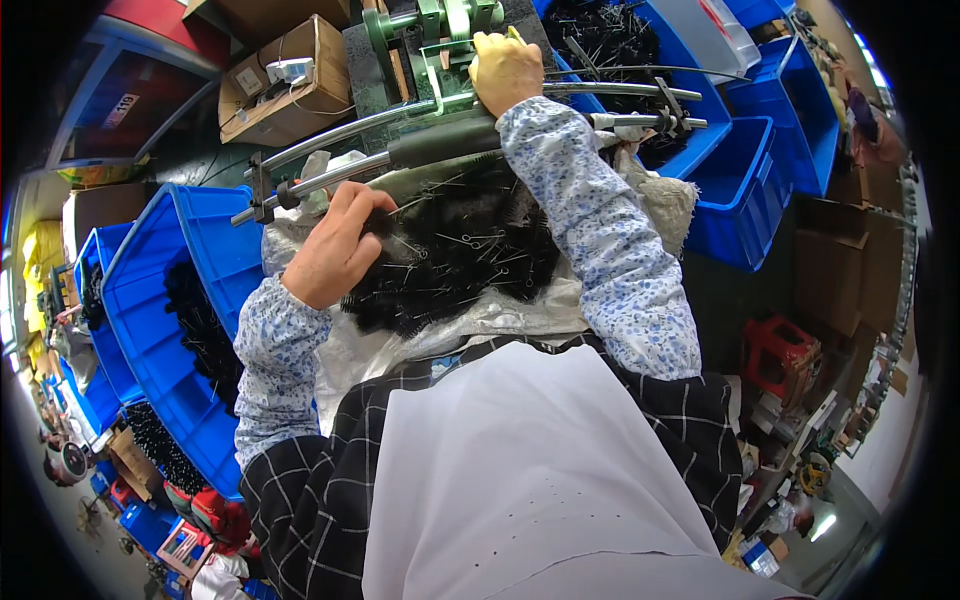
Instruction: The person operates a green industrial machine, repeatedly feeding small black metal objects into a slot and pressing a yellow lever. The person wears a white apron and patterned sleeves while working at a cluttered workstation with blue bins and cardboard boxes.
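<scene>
A heap of small black bristle brushes with thin wire stems, several ending in loops, lies in a whitish sack cloth before me. My left hand is at the heap's left edge, its fingers curled together. A thin wire shows by its fingertips, but what they grip is unclear. My right hand reaches forward to the green machine, fingers bent, with yellow covers on the fingertips. What those fingers hold is hidden. Beneath its wrist runs a dark padded roller.
Metal rods cross in front of the machine. A blue bin with black brushes stands at left; another brush-filled blue bin is at far right, beside a blue crate. A cardboard box sits far left. A red stool is at right.
</scene>
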A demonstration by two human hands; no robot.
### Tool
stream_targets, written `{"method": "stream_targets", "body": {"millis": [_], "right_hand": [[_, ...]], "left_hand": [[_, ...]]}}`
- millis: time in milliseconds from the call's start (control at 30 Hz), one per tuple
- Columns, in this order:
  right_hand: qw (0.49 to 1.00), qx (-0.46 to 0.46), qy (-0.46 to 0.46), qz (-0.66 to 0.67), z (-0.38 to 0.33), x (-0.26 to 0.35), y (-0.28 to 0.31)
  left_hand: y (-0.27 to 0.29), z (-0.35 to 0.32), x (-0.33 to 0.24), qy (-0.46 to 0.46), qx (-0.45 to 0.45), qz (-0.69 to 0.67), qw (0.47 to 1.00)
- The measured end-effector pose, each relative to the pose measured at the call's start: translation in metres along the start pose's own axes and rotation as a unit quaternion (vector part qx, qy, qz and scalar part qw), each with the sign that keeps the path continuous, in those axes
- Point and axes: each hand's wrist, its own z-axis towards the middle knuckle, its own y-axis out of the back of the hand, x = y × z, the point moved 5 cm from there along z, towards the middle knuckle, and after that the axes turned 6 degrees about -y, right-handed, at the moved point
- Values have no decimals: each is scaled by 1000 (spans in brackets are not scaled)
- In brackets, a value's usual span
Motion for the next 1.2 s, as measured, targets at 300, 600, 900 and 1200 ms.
{"method": "stream_targets", "body": {"millis": [300, 600, 900, 1200], "right_hand": [[1000, 5, 2, 1, 1, -72, 3], [988, 151, -16, 27, 39, -127, -11], [917, 274, 12, 288, -45, -38, 100], [998, -42, -4, 38, -10, -66, 43]], "left_hand": [[16, -2, -7, -73, -108, -8, 991], [1, 37, -28, -121, -120, -88, 981], [-15, 78, -33, -168, -249, -96, 949], [-76, 83, -10, -113, 36, 180, 977]]}}
